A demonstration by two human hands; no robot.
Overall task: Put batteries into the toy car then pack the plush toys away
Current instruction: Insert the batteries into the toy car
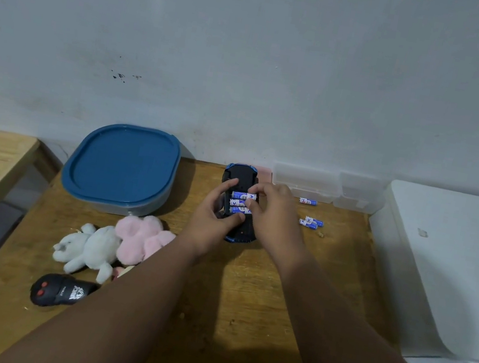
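The blue toy car point(241, 172) lies upside down on the wooden table point(242, 308), black underside up. Three blue-and-white batteries point(239, 203) sit side by side in its open compartment. My left hand point(215, 215) grips the car's left side, thumb at the nearest battery. My right hand point(273, 215) presses its fingertips on the batteries' right ends. Loose batteries lie to the right: one point(307, 201) farther back, a pair point(310, 222) nearer. A white plush point(87, 248) and a pink plush point(143, 238) lie left of my arms.
A grey container with a blue lid point(122, 161) stands at the back left. A black remote point(61, 291) lies near the front left. Clear plastic boxes point(308, 181) line the wall behind the car. A white cabinet point(445, 266) borders the table's right side.
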